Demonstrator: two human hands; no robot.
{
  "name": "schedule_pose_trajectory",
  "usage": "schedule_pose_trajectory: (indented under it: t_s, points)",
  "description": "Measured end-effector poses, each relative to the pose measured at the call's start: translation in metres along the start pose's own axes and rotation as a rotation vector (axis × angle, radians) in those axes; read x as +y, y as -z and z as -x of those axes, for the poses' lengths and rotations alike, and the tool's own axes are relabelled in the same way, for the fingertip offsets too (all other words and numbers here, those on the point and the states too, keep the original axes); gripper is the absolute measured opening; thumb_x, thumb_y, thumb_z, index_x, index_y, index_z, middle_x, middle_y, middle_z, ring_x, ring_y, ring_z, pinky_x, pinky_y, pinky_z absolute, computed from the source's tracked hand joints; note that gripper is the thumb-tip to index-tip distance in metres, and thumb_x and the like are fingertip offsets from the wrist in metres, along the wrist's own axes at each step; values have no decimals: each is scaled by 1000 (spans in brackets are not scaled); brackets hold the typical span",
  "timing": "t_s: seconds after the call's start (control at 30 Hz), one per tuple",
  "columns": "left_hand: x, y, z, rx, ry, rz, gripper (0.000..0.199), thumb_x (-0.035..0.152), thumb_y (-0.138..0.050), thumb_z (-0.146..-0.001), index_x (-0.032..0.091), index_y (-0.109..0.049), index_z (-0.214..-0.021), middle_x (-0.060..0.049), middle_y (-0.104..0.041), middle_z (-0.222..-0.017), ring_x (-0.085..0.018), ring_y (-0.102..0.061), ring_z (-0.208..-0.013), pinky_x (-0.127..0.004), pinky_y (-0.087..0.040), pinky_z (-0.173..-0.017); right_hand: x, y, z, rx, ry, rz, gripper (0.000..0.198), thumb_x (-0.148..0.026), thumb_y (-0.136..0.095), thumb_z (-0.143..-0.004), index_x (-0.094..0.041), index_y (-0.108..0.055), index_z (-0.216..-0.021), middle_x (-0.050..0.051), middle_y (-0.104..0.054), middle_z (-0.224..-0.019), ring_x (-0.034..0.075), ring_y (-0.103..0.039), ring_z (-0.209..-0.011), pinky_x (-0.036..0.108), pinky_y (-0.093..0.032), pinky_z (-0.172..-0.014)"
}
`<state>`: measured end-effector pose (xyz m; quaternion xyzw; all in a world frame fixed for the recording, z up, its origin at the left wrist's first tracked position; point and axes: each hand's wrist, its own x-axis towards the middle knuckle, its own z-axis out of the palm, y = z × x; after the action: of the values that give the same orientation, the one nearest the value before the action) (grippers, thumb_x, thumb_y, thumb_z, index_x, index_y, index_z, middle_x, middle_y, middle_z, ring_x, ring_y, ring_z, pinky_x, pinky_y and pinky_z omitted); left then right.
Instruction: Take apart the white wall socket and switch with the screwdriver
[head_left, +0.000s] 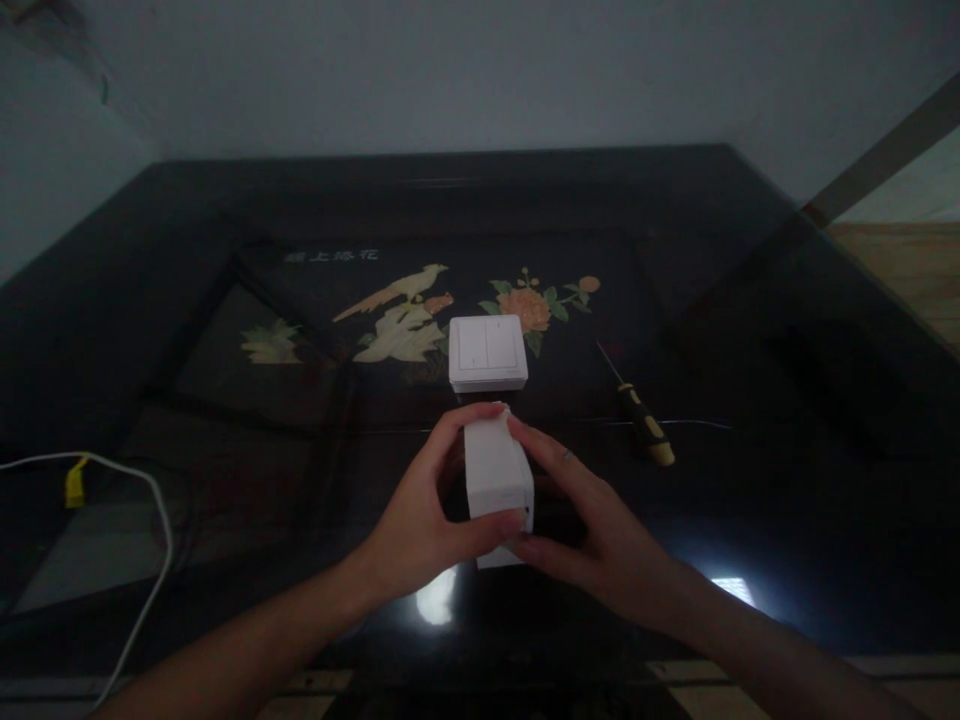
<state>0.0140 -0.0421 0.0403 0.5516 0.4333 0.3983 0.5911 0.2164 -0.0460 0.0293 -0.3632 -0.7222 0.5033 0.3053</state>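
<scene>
Between my two hands is a white wall switch box [495, 460], turned on its side, with a thin plate along its right edge. My left hand [427, 500] grips it from the left, thumb at the near end and fingers at the far end. On the right side, my right hand [585, 510] has its fingertips and thumb closed on the plate edge. Just beyond lies a second white switch [487, 350], face up, with two rockers. What is inside the held box is hidden.
A screwdriver [646, 425] with a black and yellow handle lies to the right on the glossy dark table [750, 330]. At the left runs a white cable [161, 510] with a yellow tag [75, 483]. A wall [450, 80] rises behind the table.
</scene>
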Motion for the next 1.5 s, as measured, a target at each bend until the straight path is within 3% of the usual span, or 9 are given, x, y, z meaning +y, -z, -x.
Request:
schedule_pose_trajectory:
  t_s: [0.13,0.27,0.47,0.63,0.83,0.97,1.3,1.4,1.5]
  points:
    - [-1,-1,0,39,-71,-87,63,24,-80,-72,30,-50,-126,-4,-58,-124,-24,-60,-113,-40,-53,-97,-5,5,0,1,46,37,68,-38,-60,-94,-40,-27,-154,6,-36,-161,27,-41,-144,52,-39,-114]
    - [-2,-3,0,68,-134,-196,61,25,-79,-73,31,-51,-126,-5,-53,-127,-27,-55,-117,-44,-48,-102,-10,6,1,58,145,192,65,-26,-56,-96,-36,-29,-154,6,-38,-160,24,-42,-144,46,-41,-115]
    - [-4,-6,2,53,-213,-294,61,21,-79,-73,35,-52,-126,-4,-48,-127,-27,-52,-119,-45,-44,-103,-14,4,2,104,233,405,60,-13,-49,-90,-20,-38,-148,17,-48,-152,22,-51,-137,40,-48,-108]
    - [-3,-8,1,50,-271,-356,60,19,-78,-73,35,-52,-125,-3,-47,-124,-25,-50,-118,-42,-42,-103,-21,0,1,132,230,551,56,-9,-42,-87,-15,-40,-142,20,-52,-148,22,-55,-132,38,-52,-103]
    - [-5,-10,-1,78,-330,-400,61,16,-78,-70,32,-52,-123,-3,-46,-123,-23,-50,-115,-38,-43,-100,-24,-11,2,202,226,705,48,-6,-35,-85,-5,-46,-132,30,-56,-139,28,-66,-118,36,-63,-85]
    - [-8,-11,-4,71,-363,-384,61,19,-79,-70,31,-52,-123,-3,-46,-124,-23,-50,-115,-37,-44,-98,-21,-14,3,239,197,767,44,-8,-34,-89,-6,-46,-132,30,-58,-137,29,-72,-109,35,-66,-73]
    - [-12,-10,-4,98,-318,-327,58,28,-80,-71,32,-51,-122,-3,-46,-123,-25,-49,-115,-43,-42,-101,-19,-3,2,193,265,646,49,-9,-37,-96,-12,-40,-145,24,-50,-148,24,-61,-127,33,-58,-95]
    - [-10,-8,-5,130,-255,-265,57,31,-80,-71,32,-52,-121,-3,-48,-123,-26,-51,-115,-43,-44,-100,-13,2,1,134,224,469,50,-22,-42,-101,-21,-34,-150,17,-47,-153,22,-53,-135,37,-51,-106]
    - [-7,-5,-6,141,-123,-51,59,34,-80,-74,32,-49,-125,-2,-55,-116,-23,-58,-102,-37,-52,-87,-5,2,0,75,124,269,67,-40,-56,-96,-29,-25,-154,12,-44,-156,23,-47,-140,45,-45,-112]
